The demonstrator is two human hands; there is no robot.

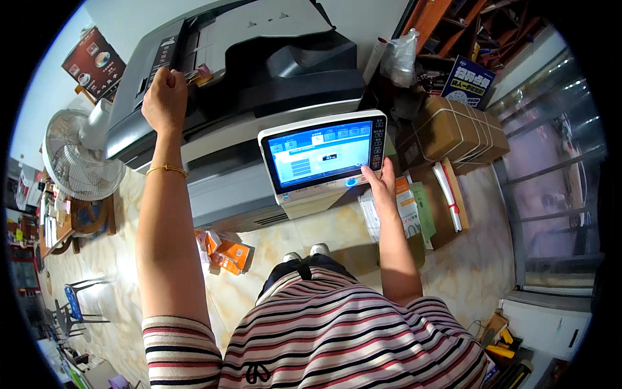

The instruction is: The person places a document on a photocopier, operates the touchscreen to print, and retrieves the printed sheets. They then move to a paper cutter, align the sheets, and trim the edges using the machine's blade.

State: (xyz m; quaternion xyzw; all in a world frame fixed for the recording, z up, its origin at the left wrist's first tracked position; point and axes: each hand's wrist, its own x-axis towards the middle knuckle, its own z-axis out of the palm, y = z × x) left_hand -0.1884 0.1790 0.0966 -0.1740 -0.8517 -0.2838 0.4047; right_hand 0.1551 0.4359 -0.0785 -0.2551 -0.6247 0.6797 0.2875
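A large grey-and-black copier [291,81] stands in front of me. My left hand [165,100] is closed at the left of its top cover, knuckles up; what its curled fingers hold, if anything, is hidden. A white-framed control panel [321,155] juts from the copier with a lit blue touchscreen. My right hand [382,175] grips the panel's lower right edge, thumb by the screen's corner. Small coloured items [202,73] lie on the copier just right of my left hand.
A fan [81,155] and desk [58,240] are at left, with a chair [78,301] below. Wrapped cardboard boxes [453,129], papers [405,207] and a glass door [544,194] are at right. Orange packages [230,253] lie on the floor near my feet.
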